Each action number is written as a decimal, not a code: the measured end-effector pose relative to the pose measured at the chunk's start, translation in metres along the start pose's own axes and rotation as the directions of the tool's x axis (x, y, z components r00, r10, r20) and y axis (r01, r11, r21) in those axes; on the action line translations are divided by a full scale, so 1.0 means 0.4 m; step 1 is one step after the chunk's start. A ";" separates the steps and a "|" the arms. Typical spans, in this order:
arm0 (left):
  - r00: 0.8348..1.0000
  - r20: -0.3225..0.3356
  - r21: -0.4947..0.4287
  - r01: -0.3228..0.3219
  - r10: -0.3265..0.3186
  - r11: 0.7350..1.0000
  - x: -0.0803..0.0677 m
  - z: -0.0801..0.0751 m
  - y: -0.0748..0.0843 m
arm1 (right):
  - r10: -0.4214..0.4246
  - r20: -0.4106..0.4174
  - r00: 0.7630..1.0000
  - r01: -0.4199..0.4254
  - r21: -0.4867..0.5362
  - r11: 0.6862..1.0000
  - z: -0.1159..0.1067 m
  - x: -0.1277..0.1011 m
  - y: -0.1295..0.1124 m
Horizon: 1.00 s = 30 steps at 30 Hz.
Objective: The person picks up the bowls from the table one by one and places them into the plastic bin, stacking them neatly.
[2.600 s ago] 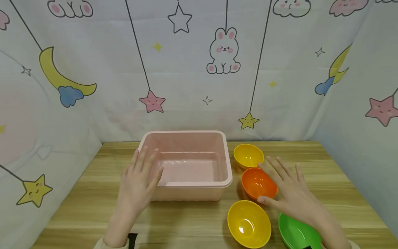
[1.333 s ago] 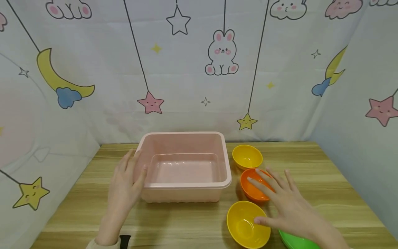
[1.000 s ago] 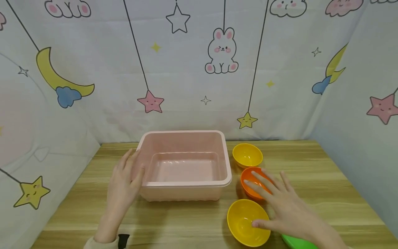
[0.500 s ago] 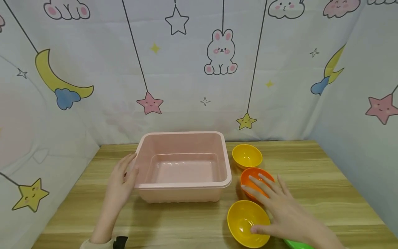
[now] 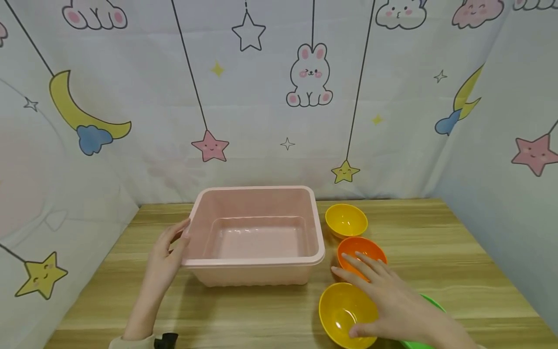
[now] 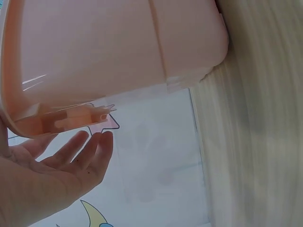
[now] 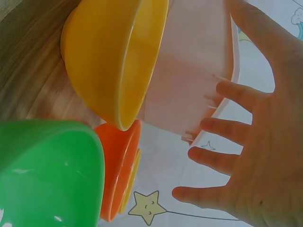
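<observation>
A pink rectangular tub [image 5: 255,261] stands in the middle of the wooden table [image 5: 436,252]. My left hand [image 5: 167,254] lies beside its left wall, fingers fairly straight, fingertips up by the rim. In the left wrist view the left hand [image 6: 57,175] is spread just under the tub's [image 6: 109,52] rim lip. My right hand [image 5: 383,300] hovers flat with spread fingers over the near yellow bowl [image 5: 340,312]. Its fingertips reach the orange bowl [image 5: 364,248] and its thumb is by the yellow rim. It holds nothing.
A second yellow bowl [image 5: 346,220] sits behind the orange one. A green bowl [image 5: 431,304] is mostly hidden under my right wrist; it shows large in the right wrist view as green bowl [image 7: 47,170]. Printed cloth walls close off the back and both sides.
My left hand slid from over the tub's front-left corner to outside its left wall. My right hand drew back and left, from over the orange bowl to over the near yellow bowl.
</observation>
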State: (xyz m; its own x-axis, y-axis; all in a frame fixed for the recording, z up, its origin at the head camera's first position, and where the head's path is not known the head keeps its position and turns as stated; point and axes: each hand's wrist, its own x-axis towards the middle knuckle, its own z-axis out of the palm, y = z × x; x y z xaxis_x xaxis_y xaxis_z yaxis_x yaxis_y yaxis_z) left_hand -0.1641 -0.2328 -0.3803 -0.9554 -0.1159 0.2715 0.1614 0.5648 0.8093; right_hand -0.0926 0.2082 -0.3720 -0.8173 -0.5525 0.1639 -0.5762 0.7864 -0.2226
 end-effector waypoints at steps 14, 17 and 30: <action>0.995 0.029 -0.066 0.101 -0.099 0.993 0.004 -0.006 -0.006 | 0.035 0.105 0.994 -0.043 0.069 0.997 0.013 0.001 -0.010; 0.994 0.042 -0.109 0.103 -0.099 0.989 0.001 -0.008 -0.008 | 0.041 0.127 0.991 -0.052 0.078 0.996 0.014 0.002 -0.012; 0.960 0.157 -0.366 0.274 -0.231 0.889 0.009 -0.021 -0.014 | 0.052 0.252 0.966 -0.083 0.114 0.990 0.020 0.012 -0.020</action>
State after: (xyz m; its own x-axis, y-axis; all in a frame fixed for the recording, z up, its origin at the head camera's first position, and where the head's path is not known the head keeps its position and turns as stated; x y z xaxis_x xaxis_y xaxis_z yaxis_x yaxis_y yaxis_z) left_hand -0.1663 -0.2432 -0.3794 -0.9935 -0.1135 -0.0078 -0.0273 0.1711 0.9849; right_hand -0.0920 0.1969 -0.3770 -0.8211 -0.5628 -0.0951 -0.5036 0.7928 -0.3432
